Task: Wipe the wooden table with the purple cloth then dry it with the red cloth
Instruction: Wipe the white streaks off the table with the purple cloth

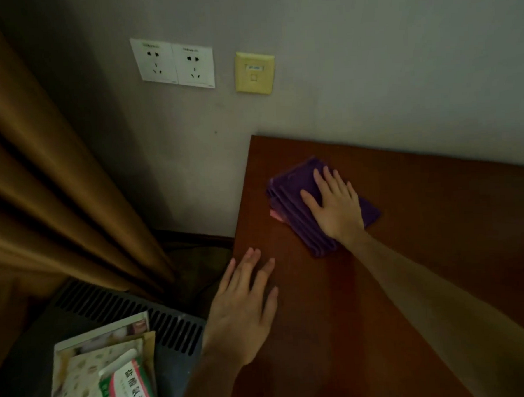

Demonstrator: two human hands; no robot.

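A folded purple cloth [294, 202] lies near the far left corner of the reddish-brown wooden table [422, 220]. My right hand [335, 205] presses flat on top of it, fingers spread toward the wall. A sliver of pink or red fabric [275, 215] peeks out under the cloth's left edge. My left hand [245, 305] rests flat at the table's left edge, fingers apart, holding nothing.
The table stands against a grey wall with two white sockets [173, 63] and a yellow wall plate [254, 72]. A brown curtain [51, 194] hangs at the left. Below it, a dark vented unit [124, 311] carries a stack of papers and boxes [106, 373].
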